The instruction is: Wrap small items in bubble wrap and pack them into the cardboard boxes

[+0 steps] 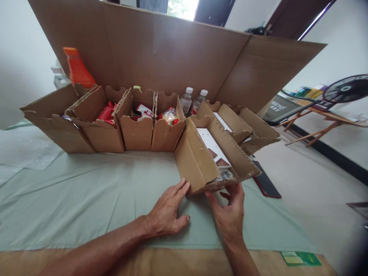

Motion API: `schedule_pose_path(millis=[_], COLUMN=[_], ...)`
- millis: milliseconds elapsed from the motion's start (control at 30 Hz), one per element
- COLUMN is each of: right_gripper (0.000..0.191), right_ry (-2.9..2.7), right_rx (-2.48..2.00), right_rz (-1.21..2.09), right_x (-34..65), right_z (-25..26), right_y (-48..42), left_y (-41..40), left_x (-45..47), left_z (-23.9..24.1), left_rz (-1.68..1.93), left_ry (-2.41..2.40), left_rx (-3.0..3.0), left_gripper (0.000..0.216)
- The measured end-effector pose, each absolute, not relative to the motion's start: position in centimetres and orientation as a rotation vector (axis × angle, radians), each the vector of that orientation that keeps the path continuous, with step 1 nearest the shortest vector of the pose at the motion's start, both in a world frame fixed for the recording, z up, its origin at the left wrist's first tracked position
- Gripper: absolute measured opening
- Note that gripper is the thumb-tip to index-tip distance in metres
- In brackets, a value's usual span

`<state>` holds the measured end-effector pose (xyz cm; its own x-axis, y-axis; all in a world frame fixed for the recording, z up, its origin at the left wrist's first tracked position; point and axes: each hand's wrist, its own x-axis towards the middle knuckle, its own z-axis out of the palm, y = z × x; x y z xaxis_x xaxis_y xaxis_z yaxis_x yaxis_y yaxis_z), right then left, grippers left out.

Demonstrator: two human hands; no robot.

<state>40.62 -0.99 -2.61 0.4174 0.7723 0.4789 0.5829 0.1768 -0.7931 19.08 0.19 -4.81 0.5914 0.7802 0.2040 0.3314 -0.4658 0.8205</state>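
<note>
A long cardboard box with an open top juts toward me at the right of the row. Inside it lie a white printed box and some clear plastic wrapping. My left hand rests on the green cloth, fingers outstretched, with its fingertips touching the box's near left corner and the thumb apart. At the near end, my right hand has its thumb and curled fingers on the box's lower edge; some fingertips are hidden behind it.
Several open cardboard boxes stand left, holding red packets and wrapped snacks. More boxes stand right. Two clear bottles and an orange bottle stand before a tall cardboard panel. A green card lies at the near edge.
</note>
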Motion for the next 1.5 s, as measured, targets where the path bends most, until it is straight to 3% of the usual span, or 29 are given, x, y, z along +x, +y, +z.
schedule_pose_path(millis=[167, 333, 567, 933, 1067, 1200, 1400, 1500], right_gripper=[0.075, 0.048, 0.034, 0.062, 0.049, 0.041, 0.063, 0.044], right_ry=[-1.365, -1.445, -1.637, -1.805, -1.785, -1.742, -1.963, -2.046], right_rx=[-1.583, -1.710, -1.673, -1.549, -1.564, -1.514, -1.381, -1.547], right_rz=[0.109, 0.096, 0.215, 0.335, 0.351, 0.338, 0.263, 0.147], right_x=[40.5, 41.3, 39.9, 38.2, 38.3, 36.1, 29.6, 27.7], right_z=[-2.4, -2.4, -2.2, -3.2, -2.7, 0.9, 8.2, 9.1], right_y=[4.1, 10.1, 8.3, 9.9, 9.2, 8.4, 12.7, 15.8], left_y=[0.1, 0.1, 0.0, 0.0, 0.1, 0.2, 0.1, 0.3], left_x=[19.1, 19.1, 18.9, 19.1, 19.1, 19.0, 19.1, 19.1], left_z=[-5.3, -5.7, -5.5, -5.0, -5.2, -5.0, -5.0, -5.0], left_rz=[0.758, 0.778, 0.802, 0.804, 0.819, 0.804, 0.803, 0.928], left_ry=[0.936, 0.953, 0.927, 0.926, 0.931, 0.898, 0.906, 0.937], left_rx=[2.008, 2.012, 2.096, 2.086, 2.098, 2.102, 2.055, 1.935], left_gripper=[0.094, 0.086, 0.062, 0.054, 0.053, 0.053, 0.051, 0.041])
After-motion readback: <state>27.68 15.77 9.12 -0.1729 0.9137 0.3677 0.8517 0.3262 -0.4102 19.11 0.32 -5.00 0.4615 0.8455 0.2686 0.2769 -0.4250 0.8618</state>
